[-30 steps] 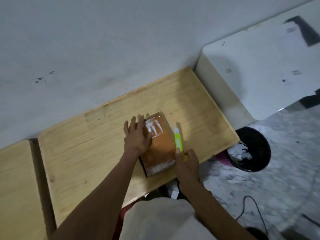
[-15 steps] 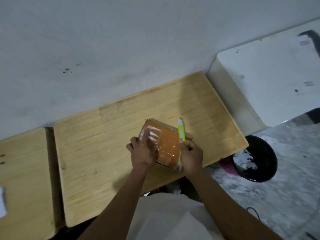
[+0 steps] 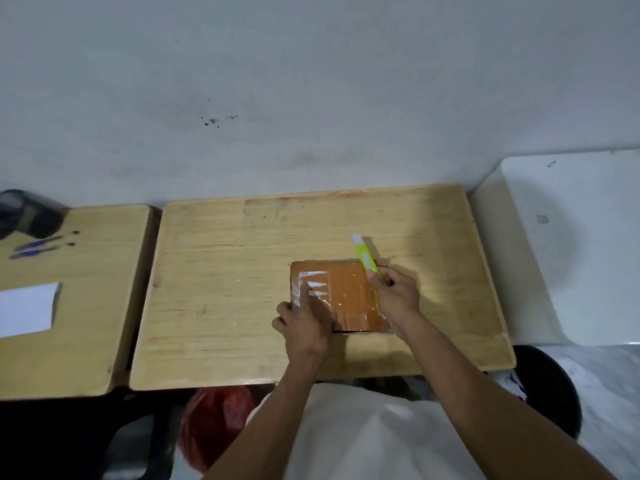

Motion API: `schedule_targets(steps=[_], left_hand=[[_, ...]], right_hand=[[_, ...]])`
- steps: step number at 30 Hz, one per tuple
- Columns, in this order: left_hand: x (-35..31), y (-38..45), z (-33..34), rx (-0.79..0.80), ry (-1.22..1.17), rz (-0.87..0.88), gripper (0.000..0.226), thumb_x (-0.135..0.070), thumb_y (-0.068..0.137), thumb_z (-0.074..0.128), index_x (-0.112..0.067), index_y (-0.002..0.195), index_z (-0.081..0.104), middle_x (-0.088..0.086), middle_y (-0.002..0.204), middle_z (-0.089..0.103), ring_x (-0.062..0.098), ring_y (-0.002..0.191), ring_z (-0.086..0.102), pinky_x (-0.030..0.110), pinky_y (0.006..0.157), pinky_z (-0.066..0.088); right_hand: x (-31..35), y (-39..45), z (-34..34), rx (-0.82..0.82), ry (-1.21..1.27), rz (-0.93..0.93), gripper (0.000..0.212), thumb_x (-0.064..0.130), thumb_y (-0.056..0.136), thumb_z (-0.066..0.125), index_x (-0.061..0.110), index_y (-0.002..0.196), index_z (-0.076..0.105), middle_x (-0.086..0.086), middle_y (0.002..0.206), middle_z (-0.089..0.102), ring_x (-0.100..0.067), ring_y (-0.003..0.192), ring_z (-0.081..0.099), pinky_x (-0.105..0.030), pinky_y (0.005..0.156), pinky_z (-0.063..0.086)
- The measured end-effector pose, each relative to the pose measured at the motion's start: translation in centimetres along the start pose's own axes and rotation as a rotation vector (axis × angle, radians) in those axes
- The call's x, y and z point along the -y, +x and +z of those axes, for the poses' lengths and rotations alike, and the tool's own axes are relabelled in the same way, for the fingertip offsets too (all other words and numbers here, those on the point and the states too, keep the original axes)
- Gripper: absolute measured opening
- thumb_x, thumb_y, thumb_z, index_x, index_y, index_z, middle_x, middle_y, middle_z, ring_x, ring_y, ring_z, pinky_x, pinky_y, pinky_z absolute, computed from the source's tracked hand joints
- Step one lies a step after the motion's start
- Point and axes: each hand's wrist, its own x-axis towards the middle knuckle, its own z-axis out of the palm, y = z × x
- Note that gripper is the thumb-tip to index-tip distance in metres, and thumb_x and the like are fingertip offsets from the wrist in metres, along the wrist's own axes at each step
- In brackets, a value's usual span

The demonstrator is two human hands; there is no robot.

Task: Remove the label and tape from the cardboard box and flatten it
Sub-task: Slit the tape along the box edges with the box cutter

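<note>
Since the earlier frame the cardboard box has turned square-on, flat on the wooden table. Left hand presses its near-left corner; right hand grips the green cutter along its right edge. Pens and paper lie far left.

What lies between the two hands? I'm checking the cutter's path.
In the head view, only the box's taped orange top lies between left hand and right hand.

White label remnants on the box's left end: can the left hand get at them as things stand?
Probably yes. The left hand already lies on the cardboard box, a fingertip reaching the white label remnants. The right hand holds the green cutter at the opposite edge, clear of them.
</note>
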Motion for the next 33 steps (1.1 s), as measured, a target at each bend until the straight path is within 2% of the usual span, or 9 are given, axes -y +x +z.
schedule_targets(steps=[7,11,14,18,21,24,26,29,33], left_hand=[[0.2,-0.5,0.8,-0.020,0.043,-0.058,0.087,-0.042,0.085,0.069,-0.048,0.151,0.013,0.011,0.143,0.020,0.035,0.126,0.023,0.052,0.094,0.041],[-0.4,-0.1,0.9,-0.077,0.162,-0.051,0.091,-0.071,0.079,0.062,-0.050,0.150,0.009,0.003,0.158,0.004,0.038,0.143,0.009,0.066,0.103,0.033],[-1.3,1.3,0.7,-0.061,0.216,0.057,0.096,-0.076,0.078,0.059,-0.051,0.152,0.004,-0.002,0.163,-0.012,0.040,0.148,-0.002,0.071,0.108,0.026],[-2.8,3.3,0.6,0.008,0.281,0.134,0.094,-0.080,0.076,0.057,-0.054,0.150,0.004,-0.007,0.161,-0.020,0.042,0.149,-0.010,0.078,0.104,0.022],[-3.4,4.0,1.0,0.043,0.300,0.130,0.089,-0.079,0.078,0.056,-0.057,0.148,0.005,-0.010,0.161,-0.020,0.043,0.148,-0.013,0.079,0.102,0.023],[-3.3,4.2,1.3,0.065,0.328,0.125,0.087,-0.080,0.080,0.051,-0.058,0.148,0.002,-0.008,0.163,-0.021,0.044,0.148,-0.014,0.077,0.104,0.024],[-3.0,4.2,1.5,0.063,0.345,0.124,0.086,-0.082,0.079,0.047,-0.059,0.148,0.000,-0.007,0.163,-0.021,0.044,0.148,-0.014,0.076,0.105,0.024],[-2.8,4.3,1.6,0.057,0.347,0.136,0.086,-0.084,0.079,0.044,-0.059,0.147,-0.003,-0.009,0.163,-0.021,0.043,0.148,-0.013,0.076,0.104,0.024],[-2.8,4.4,1.7,0.058,0.353,0.144,0.086,-0.083,0.080,0.045,-0.060,0.146,-0.005,-0.013,0.163,-0.018,0.042,0.148,-0.013,0.076,0.104,0.024]], right_hand=[[-0.6,0.9,-0.5,0.045,-0.028,-0.037,0.008,0.032,0.090,0.069,0.028,0.084,0.070,0.005,0.078,0.067,-0.010,0.065,0.057,-0.023,0.058,0.047],[-1.0,0.6,-1.9,-0.062,0.002,-0.052,0.014,0.034,0.093,0.064,0.024,0.085,0.068,0.000,0.081,0.068,-0.015,0.070,0.060,-0.025,0.058,0.047],[-1.5,-0.1,-3.9,-0.175,-0.022,-0.091,0.018,0.034,0.094,0.063,0.028,0.077,0.062,0.007,0.075,0.066,-0.014,0.071,0.062,-0.023,0.060,0.047],[-2.5,-1.1,-5.5,-0.171,-0.102,-0.113,0.015,0.039,0.097,0.055,0.026,0.092,0.061,0.001,0.081,0.069,-0.019,0.073,0.068,-0.031,0.062,0.055],[-2.8,-2.0,-5.4,-0.159,-0.252,-0.185,0.022,0.036,0.101,0.047,0.021,0.111,0.060,-0.002,0.079,0.065,-0.020,0.070,0.063,-0.031,0.057,0.051],[-2.9,-2.8,-4.8,-0.120,-0.310,-0.240,0.032,0.027,0.102,0.043,0.018,0.130,0.054,-0.012,0.087,0.068,-0.030,0.075,0.065,-0.040,0.067,0.055],[-2.8,-3.1,-4.3,-0.117,-0.317,-0.276,0.035,0.021,0.102,0.043,0.015,0.135,0.053,-0.017,0.098,0.069,-0.034,0.086,0.065,-0.039,0.075,0.054],[-2.7,-3.4,-3.6,-0.124,-0.325,-0.315,0.037,0.017,0.102,0.042,0.014,0.137,0.052,-0.015,0.102,0.068,-0.030,0.091,0.064,-0.031,0.074,0.047],[-2.7,-3.3,-3.4,-0.107,-0.337,-0.307,0.037,0.018,0.103,0.040,0.014,0.138,0.051,-0.014,0.105,0.067,-0.028,0.092,0.063,-0.038,0.078,0.052]])
